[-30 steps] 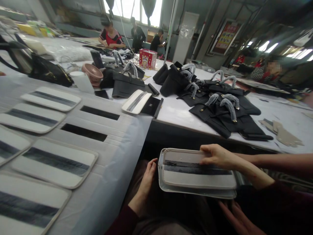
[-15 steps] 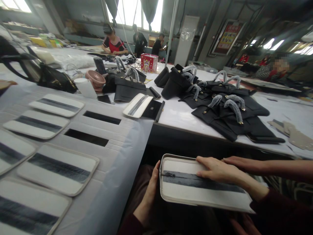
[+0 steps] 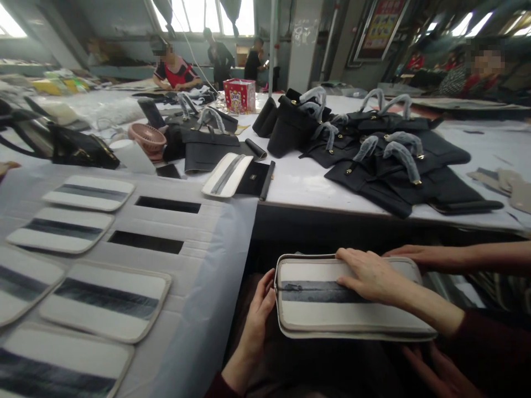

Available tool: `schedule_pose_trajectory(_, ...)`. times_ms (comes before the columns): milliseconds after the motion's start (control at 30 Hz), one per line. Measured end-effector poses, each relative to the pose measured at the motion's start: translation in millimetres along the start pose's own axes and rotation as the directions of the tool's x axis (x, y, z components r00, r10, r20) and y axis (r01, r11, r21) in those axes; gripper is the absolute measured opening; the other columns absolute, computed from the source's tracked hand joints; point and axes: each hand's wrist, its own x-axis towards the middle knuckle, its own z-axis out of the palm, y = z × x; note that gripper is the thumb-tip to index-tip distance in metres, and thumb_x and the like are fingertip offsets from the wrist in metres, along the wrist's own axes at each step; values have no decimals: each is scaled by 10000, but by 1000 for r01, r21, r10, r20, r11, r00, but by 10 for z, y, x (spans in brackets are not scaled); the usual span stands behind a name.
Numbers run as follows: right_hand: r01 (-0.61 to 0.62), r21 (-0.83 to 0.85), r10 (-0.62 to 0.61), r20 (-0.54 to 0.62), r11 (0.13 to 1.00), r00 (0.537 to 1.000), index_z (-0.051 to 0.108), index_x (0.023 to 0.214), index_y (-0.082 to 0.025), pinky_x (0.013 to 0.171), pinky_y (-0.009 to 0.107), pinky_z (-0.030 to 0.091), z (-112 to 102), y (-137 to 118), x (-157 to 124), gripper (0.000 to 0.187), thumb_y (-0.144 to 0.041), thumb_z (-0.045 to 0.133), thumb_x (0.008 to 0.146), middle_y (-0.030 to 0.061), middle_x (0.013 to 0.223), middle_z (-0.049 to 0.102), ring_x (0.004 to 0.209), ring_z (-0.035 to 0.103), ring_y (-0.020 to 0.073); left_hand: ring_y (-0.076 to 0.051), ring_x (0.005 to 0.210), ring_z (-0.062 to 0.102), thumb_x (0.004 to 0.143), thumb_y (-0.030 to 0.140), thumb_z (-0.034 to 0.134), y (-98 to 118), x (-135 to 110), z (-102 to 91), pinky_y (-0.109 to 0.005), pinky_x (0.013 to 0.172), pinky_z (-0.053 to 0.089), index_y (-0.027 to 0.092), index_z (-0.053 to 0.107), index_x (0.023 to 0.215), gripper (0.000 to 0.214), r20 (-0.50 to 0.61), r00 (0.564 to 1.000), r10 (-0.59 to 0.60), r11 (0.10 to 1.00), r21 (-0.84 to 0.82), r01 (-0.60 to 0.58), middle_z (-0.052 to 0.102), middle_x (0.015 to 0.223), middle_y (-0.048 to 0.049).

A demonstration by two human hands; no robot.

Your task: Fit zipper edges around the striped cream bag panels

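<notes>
In the head view, the left grip [image 3: 255, 318] is partly open, its fingers touching one end of a white striped panel [image 3: 340, 318]. The right grip [image 3: 371, 271] rests across the panel's top, thumb apart; whether it pinches is hard to tell. More striped panels [image 3: 105, 298] lie left of the left grip. This looks like lining up; next seems to call for gentle, even pressing.
</notes>
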Motion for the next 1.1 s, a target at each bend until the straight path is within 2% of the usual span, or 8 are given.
schedule_pose_trajectory(100, 18, 6, -17, -199, 1000, 980, 573, 1132, -183, 821, 430, 419, 101, -36, -43, 321, -267, 590, 823, 119, 1116, 596, 1018, 560, 307, -275, 1194, 586, 875, 468, 631, 36, 4, -108, -389, 1030, 446, 218, 568, 1226, 436, -15, 1000, -23, 995, 98, 24, 636, 1265, -100)
schedule_pose_trajectory(233, 233, -66, -238, -428, 970, 872, 589, 1111, -196, 1015, 513, 302, 252, -127, -143, 329, -76, 521, 813, 110, 1204, 570, 1155, 473, 298, -249, 1059, 631, 812, 456, 704, 92, 41, -151, -357, 944, 487, 193, 571, 1095, 409, -10, 1000, 22, 969, 247, -19, 670, 1093, -92)
schedule_pose_trajectory(300, 364, -72, -358, -428, 929, 830, 604, 988, -183, 1027, 509, 277, 307, -187, -183, 268, -28, 458, 824, 89, 1097, 603, 1083, 496, 262, -238, 1018, 635, 751, 434, 762, 140, 49, -117, -333, 905, 504, 194, 566, 1054, 434, -4, 998, 56, 947, 317, -51, 667, 1051, -82)
schedule_pose_trajectory(367, 434, -4, -397, -412, 901, 821, 606, 959, -173, 941, 452, 338, 325, -257, -204, 250, -34, 436, 839, 81, 1011, 606, 968, 507, 232, -235, 991, 639, 722, 421, 780, 199, 41, -67, -318, 868, 519, 197, 569, 1030, 435, -12, 998, 59, 933, 357, -51, 667, 1025, -76)
schedule_pose_trajectory(533, 496, 51, -443, -379, 867, 813, 601, 1153, -210, 894, 458, 325, 251, -463, -185, 295, -146, 478, 892, 98, 1152, 584, 1012, 488, 255, -237, 949, 648, 736, 422, 756, 284, 5, 3, -308, 826, 527, 195, 598, 990, 376, -47, 998, 50, 925, 379, -29, 680, 990, -75)
schedule_pose_trajectory(667, 452, 79, -416, -278, 888, 866, 594, 1131, -237, 884, 475, 318, 269, -587, -150, 230, -220, 474, 936, 83, 1150, 586, 1007, 495, 260, -233, 922, 651, 778, 443, 723, 231, -16, -30, -298, 802, 516, 195, 599, 1006, 359, -73, 996, 47, 924, 381, -16, 691, 990, -76)
schedule_pose_trajectory(767, 395, 92, -358, -272, 914, 893, 580, 1151, -250, 894, 498, 311, 337, -620, -140, 240, -244, 488, 929, 89, 1192, 574, 1031, 497, 276, -235, 916, 654, 801, 451, 702, 184, -33, -48, -300, 800, 506, 192, 600, 1014, 350, -91, 995, 28, 930, 367, 8, 698, 994, -77)
schedule_pose_trajectory(1100, 448, 13, -413, -363, 894, 835, 589, 1218, -307, 949, 492, 286, 398, -503, -138, 316, -277, 571, 904, 49, 1196, 614, 1056, 535, 267, -240, 936, 652, 802, 444, 694, 131, -59, -22, -305, 828, 499, 193, 631, 1023, 340, -178, 984, 3, 953, 299, 52, 703, 1021, -79)
